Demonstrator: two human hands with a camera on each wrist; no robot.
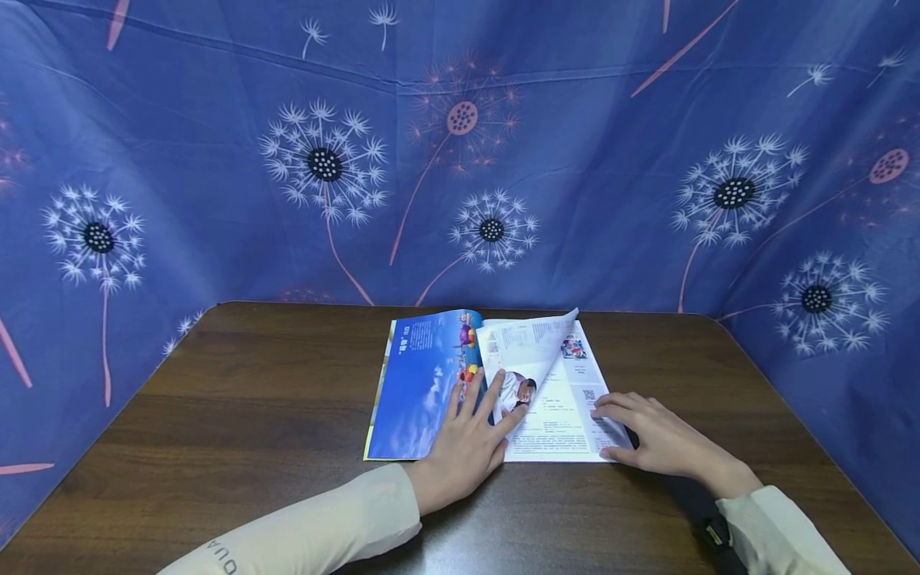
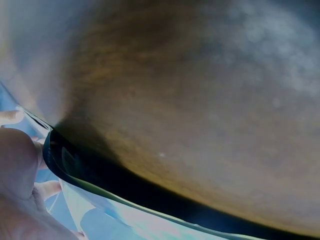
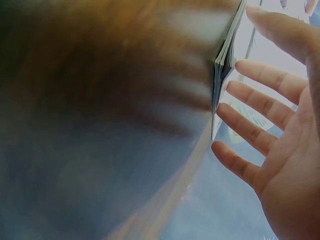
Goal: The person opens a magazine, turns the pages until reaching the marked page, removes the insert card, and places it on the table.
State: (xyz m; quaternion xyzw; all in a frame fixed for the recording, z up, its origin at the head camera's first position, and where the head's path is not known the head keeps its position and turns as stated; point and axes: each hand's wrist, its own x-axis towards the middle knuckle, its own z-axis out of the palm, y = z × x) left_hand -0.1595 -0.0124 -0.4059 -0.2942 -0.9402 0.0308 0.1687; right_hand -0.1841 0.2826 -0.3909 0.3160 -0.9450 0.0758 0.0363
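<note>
A magazine [image 1: 553, 431] lies spread on the table, its left page [image 1: 417, 383] bright blue like a sky, its right side white with printed text. One page [image 1: 535, 343] is lifted and folded over toward the left, its upper corner sticking up. My left hand [image 1: 463, 439] rests over the middle fold with fingers spread, their tips on the blue page and the folded page. At the right edge my right hand [image 1: 657, 435] has its fingertips on the white page. In the right wrist view its fingers [image 3: 250, 130] are apart and loosely bent beside the page edges, gripping nothing.
The dark brown wooden table [image 1: 251, 399] extends on both sides of the magazine. Behind it hangs a blue cloth [image 1: 575, 200] with a dandelion print, which also closes off the left and right sides. A dark strap with a small device [image 1: 715, 531] sits at the right wrist.
</note>
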